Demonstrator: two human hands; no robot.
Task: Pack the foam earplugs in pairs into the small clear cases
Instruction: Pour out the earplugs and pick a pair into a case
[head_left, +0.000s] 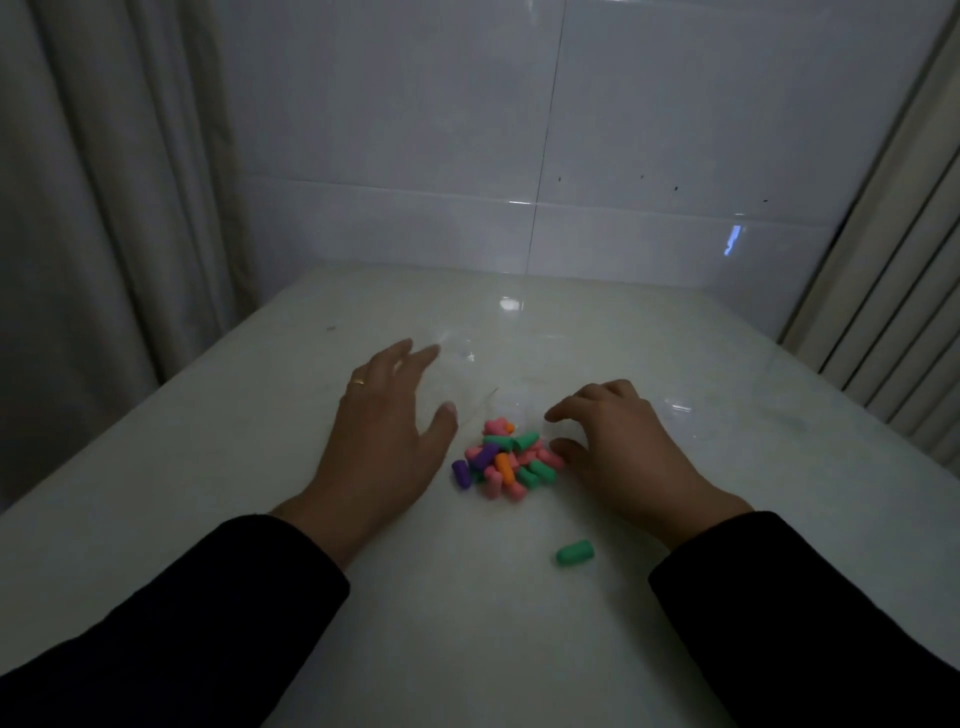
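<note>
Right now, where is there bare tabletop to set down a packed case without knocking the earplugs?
Bare tabletop lies near, between the two sleeves, with only the lone green earplug on it. More lies beyond the left hand, toward the curtain. It is crowded between the left hand and the right hand: the earplug pile, with faint clear plastic behind it.

pink, green, purple, seemingly orange earplugs (506, 460)
</note>
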